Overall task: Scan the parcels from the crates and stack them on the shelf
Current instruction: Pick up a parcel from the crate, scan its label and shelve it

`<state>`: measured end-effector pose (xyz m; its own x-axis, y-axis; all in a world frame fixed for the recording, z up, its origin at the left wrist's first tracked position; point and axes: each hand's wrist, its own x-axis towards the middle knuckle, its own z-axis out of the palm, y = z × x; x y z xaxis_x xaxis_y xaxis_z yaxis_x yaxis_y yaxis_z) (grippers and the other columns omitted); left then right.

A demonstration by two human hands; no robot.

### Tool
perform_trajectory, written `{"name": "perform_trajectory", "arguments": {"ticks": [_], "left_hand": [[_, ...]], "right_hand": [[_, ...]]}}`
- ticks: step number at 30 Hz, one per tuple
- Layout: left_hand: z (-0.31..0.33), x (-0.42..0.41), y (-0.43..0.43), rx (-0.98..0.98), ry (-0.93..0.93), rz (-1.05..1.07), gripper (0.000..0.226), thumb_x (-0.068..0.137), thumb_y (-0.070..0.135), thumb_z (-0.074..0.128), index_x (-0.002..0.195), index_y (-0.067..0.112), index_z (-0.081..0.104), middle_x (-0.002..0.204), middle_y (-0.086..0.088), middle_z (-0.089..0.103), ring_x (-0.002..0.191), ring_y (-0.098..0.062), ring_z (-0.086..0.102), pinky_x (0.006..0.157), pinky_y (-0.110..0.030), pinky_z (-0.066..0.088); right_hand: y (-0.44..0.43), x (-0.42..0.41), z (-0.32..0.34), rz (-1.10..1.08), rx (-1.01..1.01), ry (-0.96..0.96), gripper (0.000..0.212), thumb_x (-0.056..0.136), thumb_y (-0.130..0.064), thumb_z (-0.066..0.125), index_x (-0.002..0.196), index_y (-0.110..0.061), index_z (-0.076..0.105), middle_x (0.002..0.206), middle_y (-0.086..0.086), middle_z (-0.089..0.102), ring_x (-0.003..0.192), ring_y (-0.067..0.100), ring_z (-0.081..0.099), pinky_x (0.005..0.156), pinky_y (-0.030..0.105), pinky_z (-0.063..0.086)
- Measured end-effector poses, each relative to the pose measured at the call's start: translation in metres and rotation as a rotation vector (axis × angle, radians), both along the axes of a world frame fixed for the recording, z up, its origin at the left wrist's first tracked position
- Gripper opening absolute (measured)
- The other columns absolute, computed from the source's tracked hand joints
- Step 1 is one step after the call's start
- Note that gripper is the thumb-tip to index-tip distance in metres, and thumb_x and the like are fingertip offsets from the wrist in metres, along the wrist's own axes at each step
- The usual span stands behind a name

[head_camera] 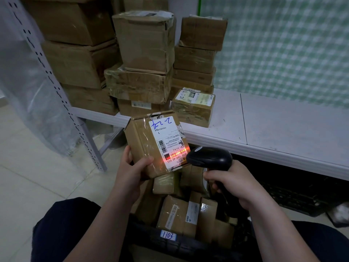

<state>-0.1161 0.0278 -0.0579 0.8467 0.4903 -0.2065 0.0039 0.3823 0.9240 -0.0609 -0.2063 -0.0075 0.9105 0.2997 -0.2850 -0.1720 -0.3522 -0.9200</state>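
The left hand [132, 167] grips a cardboard parcel [143, 140] by its lower left corner, thumb on the top face and fingers curled round the side. The parcel is held tilted above the crate, label [166, 135] up. The right hand [233, 181] is wrapped round the handle of a black scanner [209, 156], whose head sits just beside the parcel's lower right edge. A red scan line [177, 153] falls across the barcode on the label. Below both hands, the dark crate [151, 237] holds more parcels packed on edge and carries a tag reading 1103 [167, 236]. Beyond the held parcel runs the white shelf [273, 120]. One small taped box [192, 108] sits near its front edge, and stacked boxes [143, 42] rise behind it.
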Motion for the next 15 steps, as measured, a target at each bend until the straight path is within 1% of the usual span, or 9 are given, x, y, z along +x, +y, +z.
{"name": "perform_trajectory", "arguments": {"ticks": [3, 6, 8, 10, 13, 15], "left_hand": [[0.001, -0.001, 0.000, -0.007, 0.011, 0.016, 0.071, 0.082, -0.001, 0.065, 0.142, 0.028, 0.039, 0.125, 0.000, 0.062, 0.097, -0.018, 0.065, 0.051, -0.027, 0.055], [0.003, -0.002, -0.001, -0.002, 0.023, 0.029, 0.069, 0.083, 0.000, 0.064, 0.140, 0.029, 0.040, 0.123, 0.002, 0.062, 0.095, -0.016, 0.064, 0.057, -0.031, 0.054], [0.006, -0.002, -0.003, -0.006, 0.032, 0.017, 0.063, 0.084, 0.002, 0.064, 0.137, 0.028, 0.043, 0.122, 0.002, 0.063, 0.095, -0.017, 0.063, 0.061, -0.032, 0.050], [0.010, -0.001, -0.005, -0.008, 0.043, -0.019, 0.054, 0.085, 0.006, 0.063, 0.134, 0.025, 0.047, 0.121, -0.002, 0.064, 0.095, -0.019, 0.064, 0.062, -0.032, 0.048], [0.022, 0.006, -0.009, -0.021, 0.046, -0.066, 0.049, 0.086, 0.012, 0.063, 0.133, 0.022, 0.050, 0.118, -0.002, 0.066, 0.101, -0.022, 0.064, 0.072, -0.040, 0.054], [0.034, 0.013, -0.012, -0.015, 0.029, -0.082, 0.046, 0.086, 0.013, 0.063, 0.131, 0.021, 0.052, 0.111, 0.000, 0.070, 0.098, -0.022, 0.066, 0.077, -0.042, 0.056]], "right_hand": [[0.001, 0.001, 0.001, -0.002, 0.019, 0.005, 0.014, 0.076, -0.005, 0.074, 0.087, 0.000, 0.068, 0.062, 0.006, 0.061, 0.049, 0.013, 0.055, 0.046, 0.023, 0.044], [0.000, 0.003, 0.001, 0.001, 0.025, 0.012, 0.013, 0.076, -0.005, 0.074, 0.086, 0.000, 0.068, 0.062, 0.006, 0.061, 0.049, 0.013, 0.055, 0.047, 0.024, 0.044], [-0.002, 0.004, 0.002, 0.007, 0.043, 0.013, 0.014, 0.077, -0.006, 0.074, 0.087, 0.001, 0.067, 0.063, 0.006, 0.061, 0.050, 0.014, 0.056, 0.048, 0.024, 0.044], [-0.005, 0.007, 0.005, 0.005, 0.076, 0.001, 0.015, 0.077, -0.007, 0.074, 0.087, 0.001, 0.068, 0.061, 0.005, 0.061, 0.052, 0.013, 0.056, 0.049, 0.025, 0.045], [-0.009, 0.015, 0.013, -0.021, 0.119, -0.027, 0.010, 0.078, -0.009, 0.074, 0.086, -0.006, 0.069, 0.060, 0.003, 0.062, 0.056, 0.015, 0.058, 0.055, 0.028, 0.047], [-0.012, 0.021, 0.023, -0.013, 0.141, -0.046, 0.005, 0.079, -0.009, 0.072, 0.082, -0.009, 0.069, 0.064, 0.007, 0.063, 0.061, 0.019, 0.059, 0.062, 0.033, 0.047]]}}
